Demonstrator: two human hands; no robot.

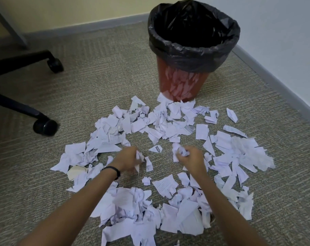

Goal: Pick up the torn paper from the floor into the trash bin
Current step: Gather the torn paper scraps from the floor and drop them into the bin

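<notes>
Torn white paper (170,126) lies scattered in a wide ring over the carpet, thick near me and in front of the bin. A red trash bin (181,84) lined with a black bag (193,50) stands upright at the far side, its mouth showing only black bag. My left hand (128,159) is low over the carpet, closed around crumpled scraps. My right hand (190,158) is beside it, clenched on a bigger wad of paper. Both hands sit in the middle of the ring, well short of the bin.
An office chair base with two black casters (45,126) (55,64) stands at the left. A grey desk leg (10,27) is at the far left. A wall with a grey skirting board (275,82) runs along the right, behind the bin.
</notes>
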